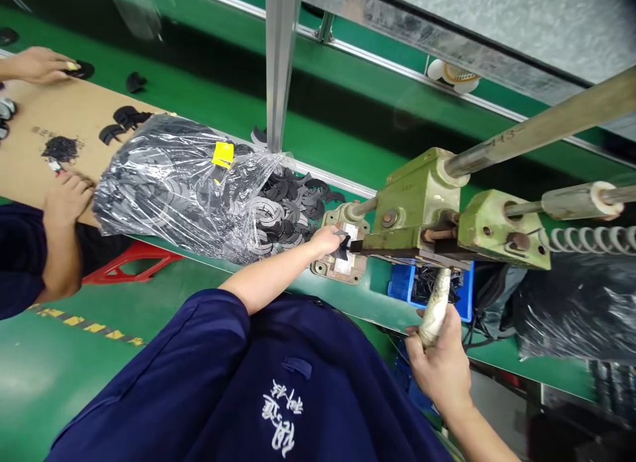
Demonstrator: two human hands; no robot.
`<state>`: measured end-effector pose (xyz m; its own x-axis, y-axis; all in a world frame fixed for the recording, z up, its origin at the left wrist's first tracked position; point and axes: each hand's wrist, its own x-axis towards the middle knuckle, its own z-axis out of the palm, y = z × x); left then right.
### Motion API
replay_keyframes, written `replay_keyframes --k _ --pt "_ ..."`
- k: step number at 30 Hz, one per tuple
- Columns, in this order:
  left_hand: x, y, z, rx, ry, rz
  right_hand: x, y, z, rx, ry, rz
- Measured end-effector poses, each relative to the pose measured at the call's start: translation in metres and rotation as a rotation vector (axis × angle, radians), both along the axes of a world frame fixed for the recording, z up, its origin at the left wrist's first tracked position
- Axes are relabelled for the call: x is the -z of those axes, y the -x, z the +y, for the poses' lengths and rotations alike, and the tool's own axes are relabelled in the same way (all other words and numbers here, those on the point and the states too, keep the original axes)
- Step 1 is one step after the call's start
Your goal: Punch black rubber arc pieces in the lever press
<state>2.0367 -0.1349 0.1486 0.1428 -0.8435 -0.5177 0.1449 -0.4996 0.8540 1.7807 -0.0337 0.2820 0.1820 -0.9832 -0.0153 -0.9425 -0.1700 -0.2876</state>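
Black in tone, a small piece (342, 250) sat right of centre, pinched by the left hand (326, 239) over the press base (354, 276); the right hand (441, 356), lower right, was wrapped round a pale lever (437, 309). Sound practice seemingly called for steady seating, fingers well clear of the green press (412, 200). Left of centre, a clear bag (193, 227) held curved pieces (271, 213).

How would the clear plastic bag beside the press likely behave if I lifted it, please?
The clear plastic bag would probably sag, as its film is wrinkled. It could spill, since loose curved pieces lie at the end nearest the press. It may feel fairly heavy, seeming well filled with similar pieces.
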Motion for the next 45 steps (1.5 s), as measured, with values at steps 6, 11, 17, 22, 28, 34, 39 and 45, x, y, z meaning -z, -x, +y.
replay_keyframes --k 6,11,17,22,28,34,39,45 --pt "-0.014 0.006 0.001 -0.025 -0.002 0.270 -0.006 -0.003 0.001 0.041 -0.014 0.030" --pt "-0.012 0.007 0.001 -0.044 -0.006 0.276 -0.015 -0.004 0.001 0.023 -0.028 -0.020" --pt "0.003 0.004 0.002 -0.042 0.009 0.216 -0.017 -0.003 0.002 0.020 -0.058 -0.060" --pt "0.017 -0.009 0.011 -0.101 0.071 -0.065 -0.015 -0.001 0.002 0.022 -0.071 -0.077" --pt "0.027 -0.011 0.013 -0.004 -0.038 0.060 -0.016 -0.002 0.002 0.024 -0.096 -0.125" --pt "0.026 -0.005 0.008 0.050 -0.030 0.027 -0.015 -0.002 0.003 0.004 -0.072 -0.138" --pt "0.018 -0.008 0.003 0.133 -0.029 0.094 -0.015 -0.002 0.003 0.003 -0.076 -0.162" --pt "0.021 -0.012 -0.002 0.144 -0.055 0.043 -0.017 -0.003 0.003 0.003 -0.082 -0.192"
